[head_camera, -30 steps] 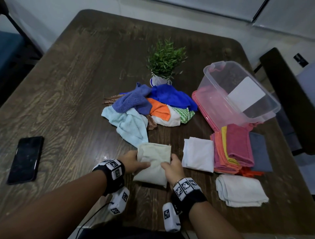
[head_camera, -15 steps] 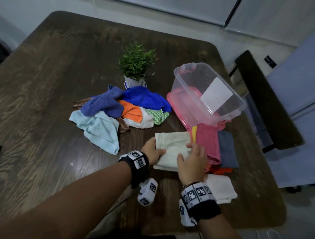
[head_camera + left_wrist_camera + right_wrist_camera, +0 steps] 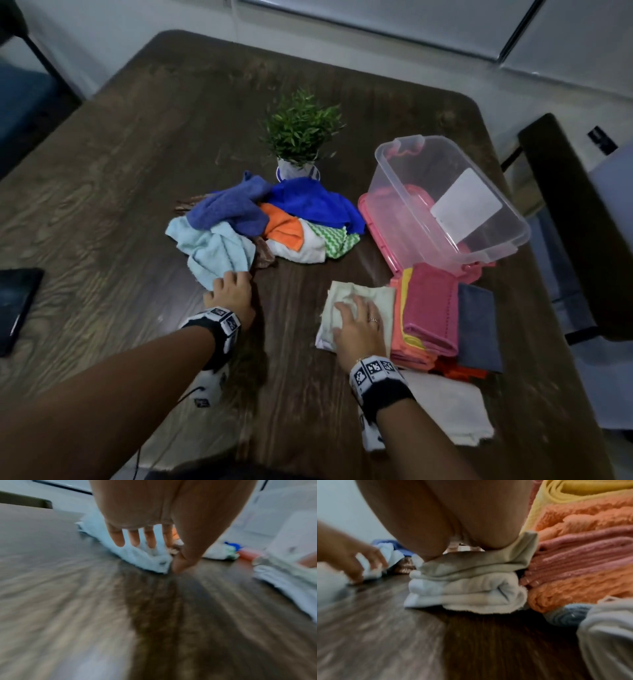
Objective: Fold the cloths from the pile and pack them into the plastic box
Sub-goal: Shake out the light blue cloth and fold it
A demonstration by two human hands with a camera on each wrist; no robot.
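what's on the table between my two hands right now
Only bare table, seen in the head view: left hand at the light blue cloth, right hand on the cream cloth.

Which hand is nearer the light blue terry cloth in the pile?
Left. The left hand touches the light blue terry cloth at its near corner; the right hand rests on the folded cream cloth, well aside.

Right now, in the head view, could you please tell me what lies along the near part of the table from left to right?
Black phone → left hand on the light blue cloth's corner → right hand pressing the folded cream cloth → stack of folded pink, yellow and orange cloths → folded grey-blue cloth.
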